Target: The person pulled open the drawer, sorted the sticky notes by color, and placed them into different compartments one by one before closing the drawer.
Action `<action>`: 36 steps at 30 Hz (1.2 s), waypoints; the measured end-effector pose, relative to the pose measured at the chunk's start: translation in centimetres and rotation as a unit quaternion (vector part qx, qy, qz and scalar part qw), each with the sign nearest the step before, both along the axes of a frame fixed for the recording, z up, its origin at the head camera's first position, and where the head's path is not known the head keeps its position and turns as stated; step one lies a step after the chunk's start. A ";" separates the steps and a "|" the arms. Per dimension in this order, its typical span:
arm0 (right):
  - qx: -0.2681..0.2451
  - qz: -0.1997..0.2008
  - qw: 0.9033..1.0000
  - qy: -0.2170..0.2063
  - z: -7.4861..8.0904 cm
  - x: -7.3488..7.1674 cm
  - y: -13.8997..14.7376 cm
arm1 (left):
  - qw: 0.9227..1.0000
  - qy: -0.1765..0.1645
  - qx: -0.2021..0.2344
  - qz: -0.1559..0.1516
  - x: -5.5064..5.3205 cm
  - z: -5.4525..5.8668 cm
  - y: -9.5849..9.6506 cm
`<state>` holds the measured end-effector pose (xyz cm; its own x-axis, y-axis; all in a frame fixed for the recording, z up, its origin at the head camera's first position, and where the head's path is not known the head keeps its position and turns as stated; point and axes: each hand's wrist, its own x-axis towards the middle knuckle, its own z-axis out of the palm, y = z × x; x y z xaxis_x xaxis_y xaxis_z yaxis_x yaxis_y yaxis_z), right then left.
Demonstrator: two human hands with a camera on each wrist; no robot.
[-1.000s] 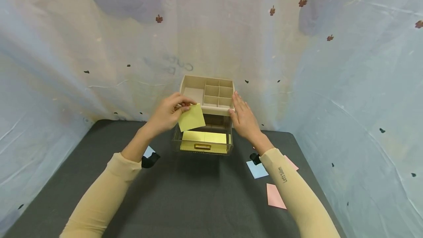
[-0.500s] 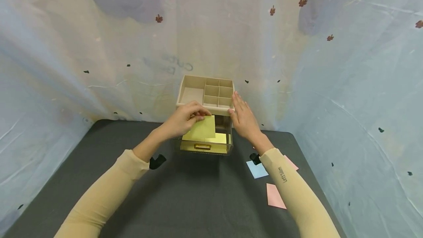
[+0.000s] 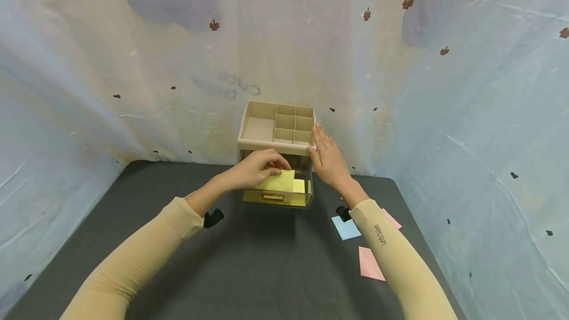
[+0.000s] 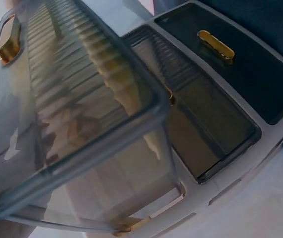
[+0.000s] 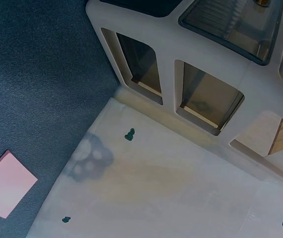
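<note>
My left hand pinches a yellow sticky note pad by its upper edge. The pad is low inside the pulled-out clear drawer of a beige desk organizer. More yellow sticky notes lie in that drawer, partly covered by the held pad. My right hand rests with straight fingers against the organizer's right side. In the left wrist view the clear drawer juts out, with lower drawers pushed in; the left hand is blurred behind the plastic.
A blue sticky note pad and a pink one lie on the dark table at right, another pink one beside my right sleeve. The organizer's divided top tray faces up. A patterned curtain stands close behind.
My left hand has moved right and down with the yellow sticky note pad, from above the drawer's left side into the drawer. The right hand has stayed at the organizer's side.
</note>
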<state>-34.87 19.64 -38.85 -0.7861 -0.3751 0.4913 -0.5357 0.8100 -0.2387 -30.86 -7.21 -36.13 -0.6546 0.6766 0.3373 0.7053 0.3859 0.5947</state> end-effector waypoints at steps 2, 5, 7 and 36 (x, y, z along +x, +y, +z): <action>0.001 0.000 1.000 0.001 -0.1 0.0 0.0 | 1.000 -0.009 -0.007 0.000 -0.1 -0.2 0.0; 0.002 -0.002 1.000 0.001 -0.1 0.0 0.1 | 1.000 -0.016 -0.018 0.000 -0.1 -0.3 0.1; 0.002 -0.002 1.000 0.000 -0.1 0.0 0.1 | 1.000 -0.018 -0.024 0.000 -0.1 -0.4 0.1; 0.001 0.004 1.000 0.004 -0.1 -0.1 0.2 | 0.989 0.024 -0.145 0.009 -1.8 -0.6 1.0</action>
